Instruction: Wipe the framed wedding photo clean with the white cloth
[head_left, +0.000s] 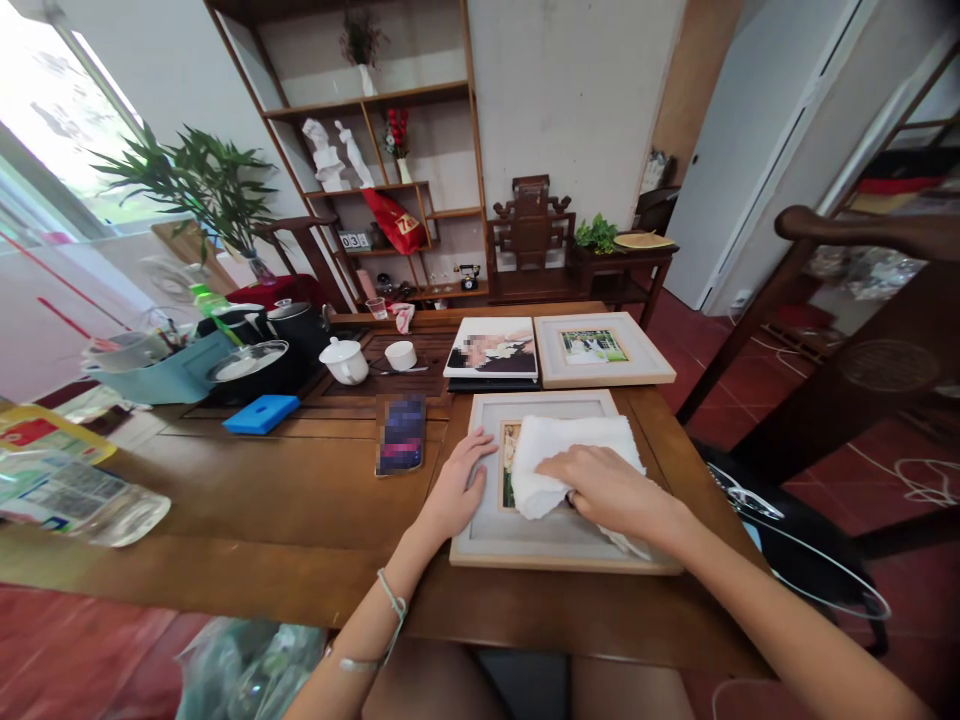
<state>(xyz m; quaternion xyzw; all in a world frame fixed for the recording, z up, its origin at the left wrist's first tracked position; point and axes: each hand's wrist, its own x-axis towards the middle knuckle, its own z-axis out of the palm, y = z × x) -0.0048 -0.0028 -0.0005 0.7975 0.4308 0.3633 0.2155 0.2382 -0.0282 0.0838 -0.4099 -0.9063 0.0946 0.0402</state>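
A picture frame [480, 545] with a light wooden edge and a wide pale mat lies flat on the wooden table in front of me. Over its middle and right side spreads a white cloth [577, 445], covering most of the small photo [508, 490] inside. My right hand [600, 482] presses on the cloth, its fingers bent into the fabric and partly hidden. On the frame's left edge rests my left hand [459, 482], fingers stretched out and holding nothing.
Behind lie a second framed photo [660, 370] and a photo panel [491, 330]. A phone [400, 435], a blue block [261, 414], a white lidded cup [345, 362] and a clear bottle [120, 510] stand leftward. A dark wooden chair [862, 330] is at right.
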